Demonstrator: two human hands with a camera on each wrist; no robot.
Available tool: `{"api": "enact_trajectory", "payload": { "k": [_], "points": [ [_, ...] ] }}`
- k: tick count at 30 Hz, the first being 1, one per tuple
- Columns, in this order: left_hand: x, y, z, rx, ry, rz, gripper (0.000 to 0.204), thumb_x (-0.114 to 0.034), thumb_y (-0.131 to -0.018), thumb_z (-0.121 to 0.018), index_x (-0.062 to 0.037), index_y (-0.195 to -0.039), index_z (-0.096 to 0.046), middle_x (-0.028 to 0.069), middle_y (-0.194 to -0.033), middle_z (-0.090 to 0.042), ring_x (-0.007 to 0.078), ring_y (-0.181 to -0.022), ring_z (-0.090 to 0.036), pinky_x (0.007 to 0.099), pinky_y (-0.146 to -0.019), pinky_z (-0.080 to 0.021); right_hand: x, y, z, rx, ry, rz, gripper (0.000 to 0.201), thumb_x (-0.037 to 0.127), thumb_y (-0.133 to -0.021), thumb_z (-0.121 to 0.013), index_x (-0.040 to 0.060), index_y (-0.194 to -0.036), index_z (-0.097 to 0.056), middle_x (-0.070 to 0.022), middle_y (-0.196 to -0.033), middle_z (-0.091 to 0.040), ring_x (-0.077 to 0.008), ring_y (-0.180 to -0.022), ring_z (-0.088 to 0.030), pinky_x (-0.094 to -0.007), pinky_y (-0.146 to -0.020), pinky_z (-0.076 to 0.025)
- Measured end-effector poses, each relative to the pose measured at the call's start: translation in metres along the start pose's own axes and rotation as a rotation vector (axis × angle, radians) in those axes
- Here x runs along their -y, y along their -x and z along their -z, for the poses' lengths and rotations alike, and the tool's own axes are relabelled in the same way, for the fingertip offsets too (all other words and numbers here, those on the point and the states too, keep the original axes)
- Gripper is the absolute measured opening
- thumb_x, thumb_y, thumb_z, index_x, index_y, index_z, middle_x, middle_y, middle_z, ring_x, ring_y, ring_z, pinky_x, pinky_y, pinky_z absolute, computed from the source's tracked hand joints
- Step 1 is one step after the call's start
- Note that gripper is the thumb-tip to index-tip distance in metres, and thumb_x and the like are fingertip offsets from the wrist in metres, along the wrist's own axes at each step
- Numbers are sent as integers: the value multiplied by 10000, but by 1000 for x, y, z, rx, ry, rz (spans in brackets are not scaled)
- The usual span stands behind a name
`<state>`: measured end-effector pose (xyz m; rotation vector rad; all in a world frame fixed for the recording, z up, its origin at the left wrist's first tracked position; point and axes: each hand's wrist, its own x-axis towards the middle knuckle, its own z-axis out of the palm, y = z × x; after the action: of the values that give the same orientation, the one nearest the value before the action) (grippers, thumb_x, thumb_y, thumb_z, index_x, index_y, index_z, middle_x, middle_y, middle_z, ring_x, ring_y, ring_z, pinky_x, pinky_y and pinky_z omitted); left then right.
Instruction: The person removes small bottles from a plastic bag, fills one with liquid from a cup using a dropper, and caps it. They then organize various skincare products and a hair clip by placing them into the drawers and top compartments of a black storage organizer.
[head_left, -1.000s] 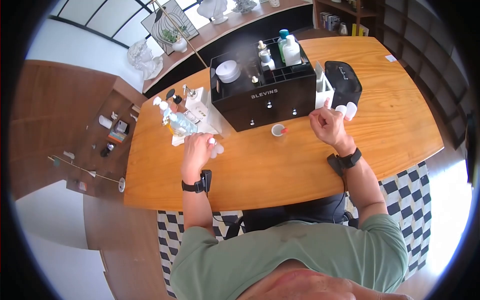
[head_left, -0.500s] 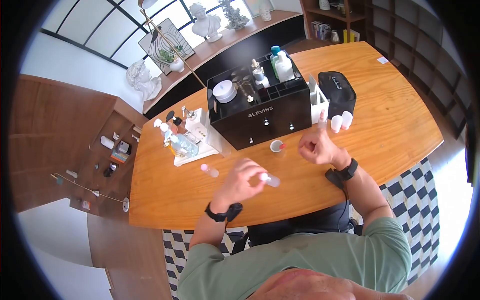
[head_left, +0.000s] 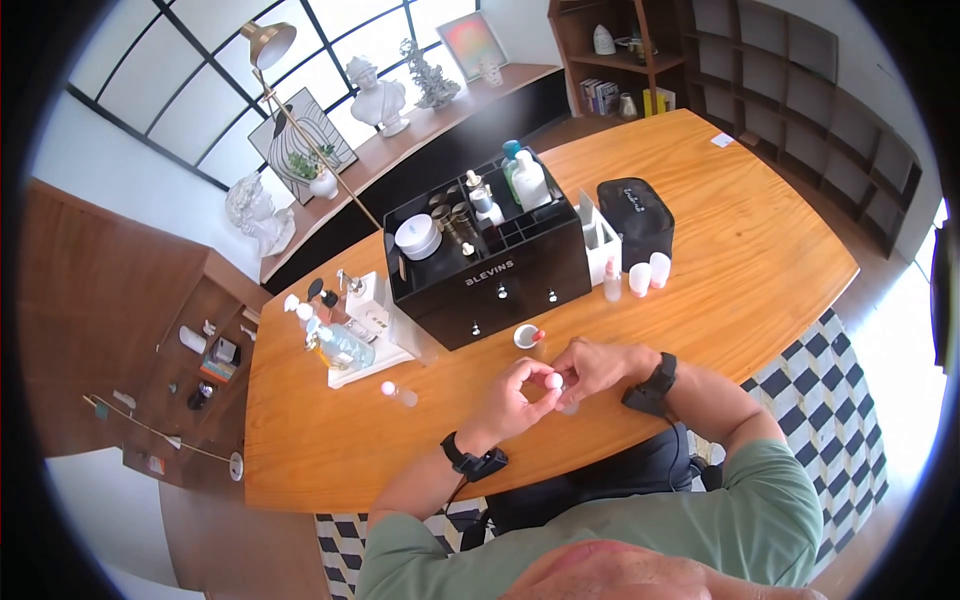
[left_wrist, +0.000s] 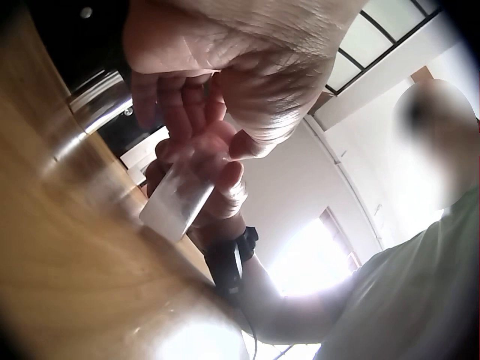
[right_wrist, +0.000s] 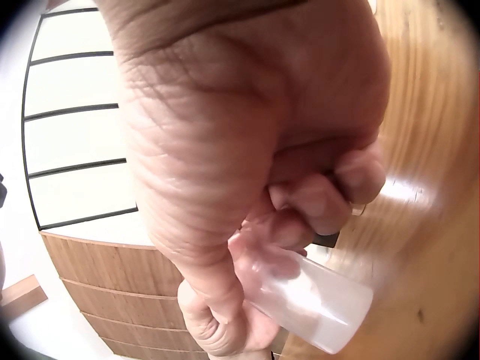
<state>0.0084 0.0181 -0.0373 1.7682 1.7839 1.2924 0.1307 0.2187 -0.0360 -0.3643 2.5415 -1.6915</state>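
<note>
Over the front middle of the table, both hands meet at a small frosted spray bottle (right_wrist: 319, 304) with a pale pink cap (head_left: 554, 381). My left hand (head_left: 508, 402) pinches it at the cap end between thumb and forefinger. From the other side my right hand (head_left: 598, 368) grips it near the top, fingers curled. In the left wrist view the clear bottle body (left_wrist: 180, 196) slants down toward the wood. A similar pink-capped bottle (head_left: 400, 393) lies on its side to the left. Another pink-topped bottle (head_left: 612, 282) stands at the right by a white holder (head_left: 600, 245).
A black organizer (head_left: 490, 285) with several toiletries stands behind the hands. Before it is a small white cup (head_left: 526, 337) with something red at its rim. Two white cups (head_left: 650, 275) and a black case (head_left: 636, 222) stand right; pump bottles (head_left: 345, 345) sit on a white tray (head_left: 372, 372) left.
My left hand has picked up one of two bottles at the left and carried it to the middle. My right hand has come away from the bottle by the white holder to meet it.
</note>
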Motion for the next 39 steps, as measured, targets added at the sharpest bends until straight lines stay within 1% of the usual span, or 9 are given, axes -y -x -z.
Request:
{"api": "enact_trajectory", "payload": {
  "k": [4,7,10,14,16,20,26,33,39],
  "points": [
    [24,12,-8,-30,265,171,513,-104,-872,-828,-53,-1273,-512,43,-1164,-660,166,-1108,-662,353,-961,-555,-14,-3,-3,-122,82,49,349,281,-799,-901,6,-805,-686,-42,-624,-593,-138,-572,-507,-331,-558,-434],
    [42,14,-23,-52,668,144,598,-50,-877,-811,-74,-1355,-453,45,-1225,-625,187,-1201,-624,370,-995,-541,-17,-5,-9,-253,48,139,367,299,-797,-908,11,-798,-680,-52,-603,-560,-141,-555,-475,-327,-543,-422],
    [34,12,-32,17,737,124,518,-32,-917,-765,-64,-1351,-484,42,-1236,-612,169,-1208,-599,346,-994,-529,-20,-10,-18,-324,97,178,347,295,-799,-925,21,-860,-721,-23,-628,-579,-92,-570,-476,-282,-532,-411],
    [42,12,-31,42,599,117,405,-57,-958,-732,-53,-1318,-546,33,-1194,-628,150,-1143,-615,324,-971,-527,-4,-11,-27,-378,144,198,383,327,-811,-911,17,-849,-689,-37,-610,-574,-116,-562,-508,-302,-543,-435],
    [47,13,-28,86,479,220,298,-100,-982,-717,-39,-1252,-608,26,-1166,-648,134,-1100,-626,312,-964,-522,-3,-12,-33,-511,-58,155,371,298,-832,-900,15,-938,-685,-12,-652,-616,-84,-590,-547,-280,-558,-456],
    [47,11,-27,88,539,182,275,-109,-992,-707,-39,-1245,-624,21,-1147,-662,135,-1079,-639,311,-954,-524,-21,-12,-37,-480,-91,176,357,268,-858,-881,17,-1006,-674,2,-682,-635,-64,-618,-569,-265,-571,-467],
    [55,14,-26,128,471,94,329,-89,-972,-715,-37,-1282,-618,54,-1198,-688,163,-1111,-655,333,-967,-523,-30,-18,-53,-578,-77,289,232,173,-897,-821,62,-898,-618,21,-628,-550,-53,-562,-490,-264,-512,-372],
    [49,12,-19,118,426,129,366,-112,-953,-732,-61,-1301,-632,61,-1170,-708,180,-1116,-673,334,-980,-520,-28,-21,-47,-564,72,372,215,168,-896,-816,73,-916,-624,1,-667,-592,-71,-560,-532,-266,-520,-410],
    [35,7,-12,242,452,150,342,-32,-969,-693,-49,-1303,-620,42,-1223,-686,146,-1158,-646,324,-1001,-522,-15,-7,-45,-473,129,395,224,186,-938,-765,34,-1090,-700,-50,-796,-643,-140,-636,-611,-278,-585,-467]
  ]
}}
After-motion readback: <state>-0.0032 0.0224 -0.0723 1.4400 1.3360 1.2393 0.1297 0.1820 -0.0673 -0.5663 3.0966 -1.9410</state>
